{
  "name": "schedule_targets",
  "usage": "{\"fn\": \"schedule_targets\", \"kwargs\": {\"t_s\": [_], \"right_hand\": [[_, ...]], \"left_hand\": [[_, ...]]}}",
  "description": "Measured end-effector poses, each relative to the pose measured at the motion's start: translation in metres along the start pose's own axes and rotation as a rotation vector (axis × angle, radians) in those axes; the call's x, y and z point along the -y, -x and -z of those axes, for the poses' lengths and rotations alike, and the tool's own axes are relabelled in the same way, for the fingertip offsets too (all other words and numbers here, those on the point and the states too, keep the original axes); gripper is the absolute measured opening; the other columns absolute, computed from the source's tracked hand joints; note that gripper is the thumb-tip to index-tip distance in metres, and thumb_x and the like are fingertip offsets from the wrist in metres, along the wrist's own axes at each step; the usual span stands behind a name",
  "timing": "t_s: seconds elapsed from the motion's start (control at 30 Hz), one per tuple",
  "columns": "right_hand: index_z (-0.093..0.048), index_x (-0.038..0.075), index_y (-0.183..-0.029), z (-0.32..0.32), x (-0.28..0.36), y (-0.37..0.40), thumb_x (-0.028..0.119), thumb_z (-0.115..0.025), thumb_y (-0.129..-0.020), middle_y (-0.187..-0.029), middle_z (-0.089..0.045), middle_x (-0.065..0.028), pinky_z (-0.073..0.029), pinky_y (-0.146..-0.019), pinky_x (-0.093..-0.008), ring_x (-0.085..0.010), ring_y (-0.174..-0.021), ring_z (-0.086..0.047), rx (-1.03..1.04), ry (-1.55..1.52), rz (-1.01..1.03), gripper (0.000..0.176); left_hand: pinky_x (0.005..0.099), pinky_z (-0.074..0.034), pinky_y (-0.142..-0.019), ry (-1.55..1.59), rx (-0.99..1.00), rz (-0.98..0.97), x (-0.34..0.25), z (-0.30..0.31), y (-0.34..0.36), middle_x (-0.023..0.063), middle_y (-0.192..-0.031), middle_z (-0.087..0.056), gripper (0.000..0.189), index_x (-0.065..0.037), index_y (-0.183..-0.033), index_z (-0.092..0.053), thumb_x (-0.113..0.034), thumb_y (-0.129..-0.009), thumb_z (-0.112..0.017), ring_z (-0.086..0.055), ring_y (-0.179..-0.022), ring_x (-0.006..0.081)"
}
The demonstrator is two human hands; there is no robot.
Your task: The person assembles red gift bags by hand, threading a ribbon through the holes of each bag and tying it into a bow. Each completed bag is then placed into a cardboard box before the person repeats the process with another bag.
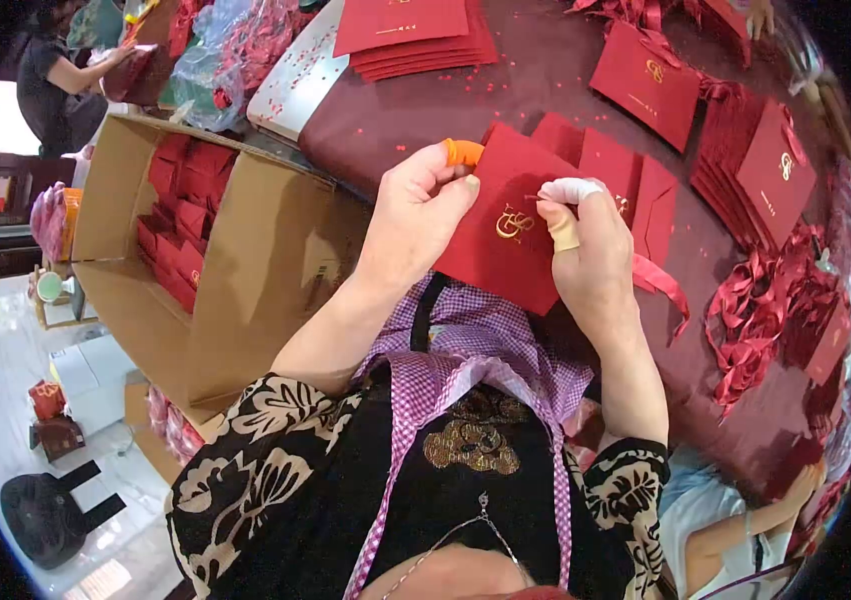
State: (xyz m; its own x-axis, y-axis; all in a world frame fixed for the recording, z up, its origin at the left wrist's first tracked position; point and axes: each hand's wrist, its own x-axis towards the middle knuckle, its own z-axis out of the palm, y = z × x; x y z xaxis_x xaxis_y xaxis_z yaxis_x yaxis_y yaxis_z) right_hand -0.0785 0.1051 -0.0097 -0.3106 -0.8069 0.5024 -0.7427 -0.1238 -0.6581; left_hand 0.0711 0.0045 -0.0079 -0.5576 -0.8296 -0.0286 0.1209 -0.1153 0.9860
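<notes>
A flat red paper gift bag (490,245) with a gold monogram is held up in front of my chest, tilted. My left hand (405,220), an orange finger cot on one finger, is closed on the bag's upper left edge between thumb and fingers. Over the bag's right part, my right hand (593,245) wears white and beige finger cots. Its thumb and finger pinch what looks like the tip of a red ribbon by the bag's face. A loose ribbon (663,290) hangs to the right of that hand. More red bags (610,165) lie just behind the held one.
An open cardboard box (265,250) with red bags inside stands at left. Stacked bags (415,40) lie at the back, others (735,155) at right near a ribbon pile (750,315). Other people work at upper left and lower right. Red scraps dot the dark red tablecloth (385,120).
</notes>
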Motion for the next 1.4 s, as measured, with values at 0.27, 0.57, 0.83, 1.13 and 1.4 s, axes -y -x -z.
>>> {"fn": "schedule_targets", "kwargs": {"t_s": [0.27, 0.57, 0.83, 1.13, 1.4], "right_hand": [[-0.054, 0.001, -0.089, -0.005, -0.006, 0.003, 0.004, -0.066, -0.082, -0.083, -0.06, -0.0145, -0.049, -0.067, -0.0401, -0.0325, -0.078, -0.062, -0.028, -0.022, 0.019, 0.014], [-0.054, 0.001, -0.088, -0.006, -0.006, 0.002, 0.004, -0.066, -0.082, -0.081, -0.06, -0.0143, -0.049, -0.065, -0.0402, -0.0322, -0.076, -0.061, -0.022, -0.013, 0.016, 0.013], [-0.055, 0.001, -0.089, -0.007, -0.002, -0.003, 0.005, -0.066, -0.082, -0.083, -0.06, -0.0138, -0.05, -0.065, -0.0396, -0.0315, -0.078, -0.062, -0.038, -0.027, 0.0, 0.013], [-0.055, 0.002, -0.088, -0.015, 0.002, -0.013, 0.005, -0.066, -0.081, -0.082, -0.059, -0.0132, -0.049, -0.065, -0.0401, -0.0317, -0.074, -0.06, -0.068, -0.011, 0.077, 0.013], [-0.053, 0.0, -0.087, -0.018, 0.006, -0.013, 0.002, -0.066, -0.078, -0.081, -0.056, -0.0154, -0.05, -0.064, -0.0394, -0.0327, -0.072, -0.059, -0.046, 0.113, 0.197, 0.016]], "left_hand": [[0.0201, -0.045, -0.071, 0.005, 0.022, 0.037, -0.002, -0.003, 0.001, 0.0017, -0.089, -0.064, 0.019, 0.003, -0.104, -0.062, 0.003, -0.088, -0.051, -0.055, -0.08, 0.0037], [0.0198, -0.044, -0.069, -0.025, 0.05, 0.06, -0.005, -0.002, 0.002, 0.0006, -0.086, -0.063, 0.017, 0.004, -0.102, -0.061, 0.002, -0.09, -0.05, -0.053, -0.078, 0.003], [0.0201, -0.044, -0.067, -0.078, 0.015, -0.011, -0.004, -0.005, 0.002, -0.0001, -0.084, -0.062, 0.016, 0.004, -0.102, -0.061, 0.001, -0.09, -0.051, -0.052, -0.076, 0.003], [0.0203, -0.043, -0.063, -0.223, 0.005, -0.106, -0.006, -0.007, 0.005, -0.0004, -0.078, -0.059, 0.017, 0.004, -0.102, -0.061, 0.001, -0.087, -0.055, -0.049, -0.072, 0.003], [0.0206, -0.046, -0.072, -0.395, 0.017, -0.125, -0.011, -0.012, 0.008, 0.0006, -0.089, -0.063, 0.02, 0.003, -0.106, -0.062, 0.003, -0.087, -0.054, -0.054, -0.081, 0.0044]]}}
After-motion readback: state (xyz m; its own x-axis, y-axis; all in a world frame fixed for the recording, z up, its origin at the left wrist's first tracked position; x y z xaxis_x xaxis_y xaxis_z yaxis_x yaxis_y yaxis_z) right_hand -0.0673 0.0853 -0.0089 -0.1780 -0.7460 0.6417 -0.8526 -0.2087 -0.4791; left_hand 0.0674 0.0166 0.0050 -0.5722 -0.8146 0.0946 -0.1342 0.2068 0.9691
